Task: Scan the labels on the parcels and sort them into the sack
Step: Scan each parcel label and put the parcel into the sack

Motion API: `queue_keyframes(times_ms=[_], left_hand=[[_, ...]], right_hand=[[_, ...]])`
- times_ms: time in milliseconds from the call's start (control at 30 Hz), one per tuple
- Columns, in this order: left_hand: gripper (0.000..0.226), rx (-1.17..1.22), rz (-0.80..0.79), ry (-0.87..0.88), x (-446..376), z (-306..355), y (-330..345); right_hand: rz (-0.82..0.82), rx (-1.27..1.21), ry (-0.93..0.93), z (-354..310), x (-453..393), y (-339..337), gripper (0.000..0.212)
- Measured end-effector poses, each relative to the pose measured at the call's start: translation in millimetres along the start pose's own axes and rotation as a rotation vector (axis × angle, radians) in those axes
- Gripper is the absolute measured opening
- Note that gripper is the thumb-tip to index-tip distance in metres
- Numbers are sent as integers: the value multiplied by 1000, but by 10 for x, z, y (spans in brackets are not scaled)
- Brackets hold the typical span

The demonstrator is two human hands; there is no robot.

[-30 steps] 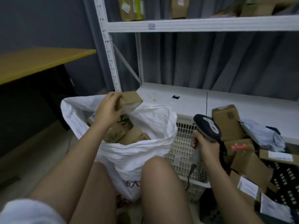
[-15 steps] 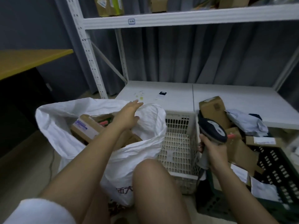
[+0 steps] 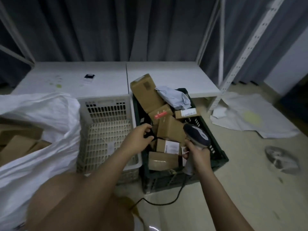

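Gripping scanner, right hand; left hand loosely curled, empty, over labelled brown parcels.

Matt cardboard parcels, plastic crate

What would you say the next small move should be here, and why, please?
Probably close the left hand on one brown parcel in the dark crate and lift it towards the scanner. That hand hangs over the crate's parcels with fingers curled, apparently holding nothing, while the right hand already grips the scanner beside them.
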State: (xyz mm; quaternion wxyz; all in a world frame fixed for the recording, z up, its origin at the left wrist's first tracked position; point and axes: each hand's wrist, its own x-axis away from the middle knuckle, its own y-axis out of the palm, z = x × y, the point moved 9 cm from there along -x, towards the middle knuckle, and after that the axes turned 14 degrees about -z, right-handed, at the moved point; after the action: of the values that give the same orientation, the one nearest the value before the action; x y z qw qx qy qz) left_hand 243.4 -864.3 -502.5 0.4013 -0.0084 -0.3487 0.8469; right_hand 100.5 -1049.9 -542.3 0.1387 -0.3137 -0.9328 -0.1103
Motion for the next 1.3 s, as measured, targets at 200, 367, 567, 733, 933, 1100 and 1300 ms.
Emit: queue_keyframes(times_ms=[200,367,567,733,933,1100,1300], left_hand=[[35,49,-148,-92,-405,-366,742],[37,188,-177,-112,-766,-489,1080],[26,259,-240,-288,-1199,-823,1427],[34,320,-130,-311,-1408,-871,1435],[68,364,-179,-421,-1481,-887,1602],[68,389,-156,-321,-1449,-809,1522],[47,498,-54,-239,-1165,-646,825]], right_hand=[[23,-59,37,190,-200,-252,16],[-25,-80,31,248,-350,-270,19],[-23,-94,38,276,-511,-327,20],[-23,-80,26,360,-692,-385,19],[-21,-85,74,485,-790,-386,18],[-17,-72,94,512,-755,-465,13],[-1,-51,96,495,-659,-411,11]])
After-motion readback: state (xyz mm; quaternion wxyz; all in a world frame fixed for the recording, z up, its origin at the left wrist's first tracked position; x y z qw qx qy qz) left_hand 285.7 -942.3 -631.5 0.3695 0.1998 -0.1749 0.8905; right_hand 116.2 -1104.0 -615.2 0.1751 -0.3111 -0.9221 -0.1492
